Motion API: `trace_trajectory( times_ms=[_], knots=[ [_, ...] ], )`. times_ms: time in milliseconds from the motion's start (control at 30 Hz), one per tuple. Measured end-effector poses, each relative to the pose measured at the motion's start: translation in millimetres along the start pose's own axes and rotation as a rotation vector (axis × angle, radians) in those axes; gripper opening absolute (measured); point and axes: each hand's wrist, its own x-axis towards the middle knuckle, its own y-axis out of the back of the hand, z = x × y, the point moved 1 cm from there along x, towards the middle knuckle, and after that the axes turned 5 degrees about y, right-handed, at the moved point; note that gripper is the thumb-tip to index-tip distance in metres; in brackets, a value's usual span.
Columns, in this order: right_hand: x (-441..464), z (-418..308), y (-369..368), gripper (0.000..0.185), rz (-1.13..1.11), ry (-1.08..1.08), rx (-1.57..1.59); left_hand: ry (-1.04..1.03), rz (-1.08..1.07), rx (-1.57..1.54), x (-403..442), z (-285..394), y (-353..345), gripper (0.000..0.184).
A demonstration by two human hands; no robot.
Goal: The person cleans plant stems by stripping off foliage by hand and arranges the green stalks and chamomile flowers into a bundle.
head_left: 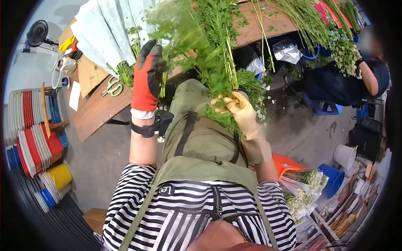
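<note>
My left hand [146, 79], in a red and black work glove, is upright over the table edge. Its fingers seem closed around a small bunch of green stems [163, 85], though the palm side is partly hidden. My right hand [236, 106], in a cream rubber glove, pinches the lower end of a leafy green flower stem [211, 62] above my lap. That stem's top is smeared by motion and slants to the upper left, towards pale blossoms. Behind it lies a pile of leafy stems [228, 25] on the table.
Green-handled scissors [112, 87] lie left on the wooden table [90, 119], near white wrapping sheets [104, 33]. A co-worker [347, 79] holds white flowers [343, 50] at right. Wrapped bouquets [301, 194] and a blue bucket [333, 180] stand by my right side.
</note>
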Motion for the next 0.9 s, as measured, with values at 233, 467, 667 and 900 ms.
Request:
trace_trajectory(
  times_ms=[233, 467, 667, 900],
  knots=[
    [-6.6, -12.6, -7.6, 0.025, -0.226, -0.126, 0.12, 0.358, -0.255, -0.24, 0.7, -38.2, -23.6, 0.037],
    [-7.9, -29.7, -29.2, 0.058, -0.018, 0.38, -0.299, -0.527, -0.292, 0.6, -11.0, -29.4, -36.6, 0.049],
    [8.5, -51.1, -44.2, 0.05, -0.051, 0.468, -0.536, -0.285, -0.446, 0.253, -19.6, -29.2, -51.6, 0.039],
    [-10.9, -30.6, -36.6, 0.035, -0.13, 0.194, -0.17, -0.608, -0.293, 0.764, -21.6, -26.2, -35.8, 0.037]
  ],
)
